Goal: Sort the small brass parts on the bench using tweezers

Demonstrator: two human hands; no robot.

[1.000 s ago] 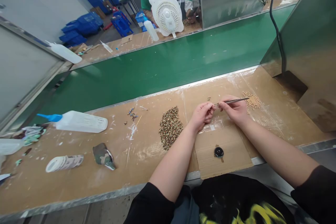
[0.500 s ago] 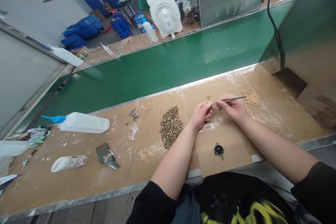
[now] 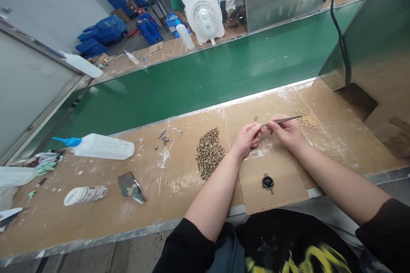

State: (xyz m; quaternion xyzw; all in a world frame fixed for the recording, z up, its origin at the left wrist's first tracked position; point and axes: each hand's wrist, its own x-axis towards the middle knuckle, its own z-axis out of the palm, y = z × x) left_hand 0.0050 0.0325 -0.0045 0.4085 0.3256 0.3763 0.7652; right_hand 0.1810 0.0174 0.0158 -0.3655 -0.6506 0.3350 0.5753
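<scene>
Now | right hand (image 3: 287, 131) grips tweezers (image 3: 282, 120) | tips at pinched left hand (image 3: 248, 138) fingers; contents unclear

The person wore a black short-sleeved top, its sleeves ending above the elbows and leaving both forearms bare. A yellow printed pattern ran across the dark fabric near the right of the lap, with greyish-blue cloth showing at the left.
</scene>
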